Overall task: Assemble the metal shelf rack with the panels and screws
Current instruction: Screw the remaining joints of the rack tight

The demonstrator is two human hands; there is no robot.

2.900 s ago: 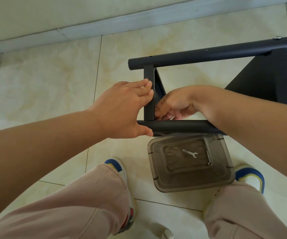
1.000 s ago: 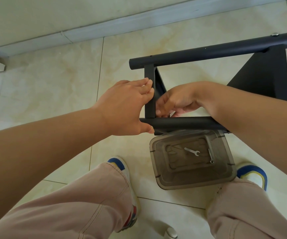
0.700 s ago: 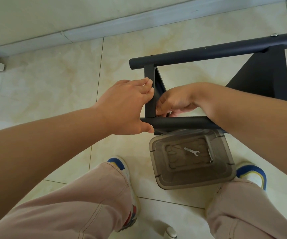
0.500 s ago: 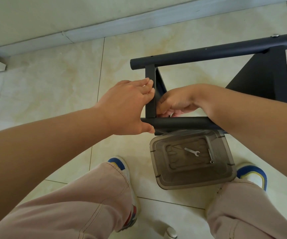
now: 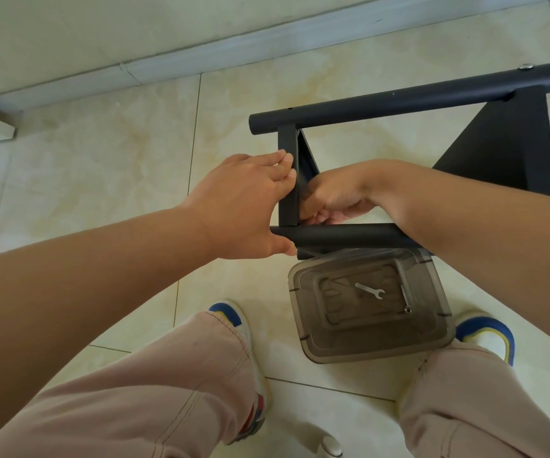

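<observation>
**Hands hold steady at the near corner joint**

Almost nothing has shifted in three seconds. The left hand (image 5: 247, 206) still grasps the narrow black metal shelf panel (image 5: 287, 180) and near black metal tube (image 5: 343, 235). The right hand (image 5: 330, 200), at three o'clock of it, stays curled inside the joint, contents hidden — probably finger-tightening a screw. At six o'clock, the small steel spanner (image 5: 369, 290) lies unused in the smoky translucent plastic tub (image 5: 432, 350).

My one camera sits on the head, looking steeply down and forward over the rack (image 5: 349, 236), close above it; the floor (image 5: 101, 180) and the wall base lie beyond it.
</observation>
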